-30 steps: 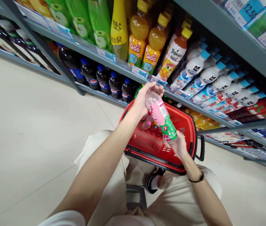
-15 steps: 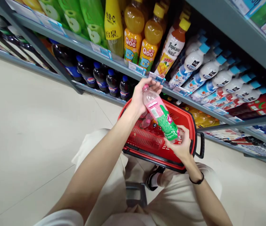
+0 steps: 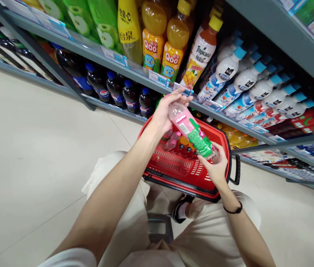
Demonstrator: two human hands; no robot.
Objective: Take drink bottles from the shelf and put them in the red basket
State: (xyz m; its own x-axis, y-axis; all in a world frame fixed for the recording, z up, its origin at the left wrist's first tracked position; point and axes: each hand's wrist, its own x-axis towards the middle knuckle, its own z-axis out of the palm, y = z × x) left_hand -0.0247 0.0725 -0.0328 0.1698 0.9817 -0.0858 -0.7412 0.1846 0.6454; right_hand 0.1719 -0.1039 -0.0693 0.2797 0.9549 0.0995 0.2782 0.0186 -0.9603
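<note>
A clear drink bottle [image 3: 193, 131] with a pink and green label lies tilted across the space above a red shopping basket [image 3: 173, 178]. My left hand [image 3: 169, 109] is closed around its neck end and mostly covers the cap. At the bottle's base, my right hand [image 3: 215, 163] grips with thumb and fingers. Several pink-capped bottles [image 3: 170, 144] and dark-capped bottles [image 3: 189, 149] sit inside the basket, partly hidden behind the held bottle.
Shelves hold orange Qoo bottles [image 3: 153, 46], a Tropicana bottle [image 3: 201, 52] and white blue-capped bottles [image 3: 226, 70]. A grey shelf edge [image 3: 90, 52] with price tags runs just beyond my hands. Cola bottles [image 3: 115, 89] stand lower. A black basket handle [image 3: 237, 168] sticks out right.
The held bottle and my right hand have risen slightly, with both hands still on it. More bottles in the basket now show beneath. The view has shifted a little.
</note>
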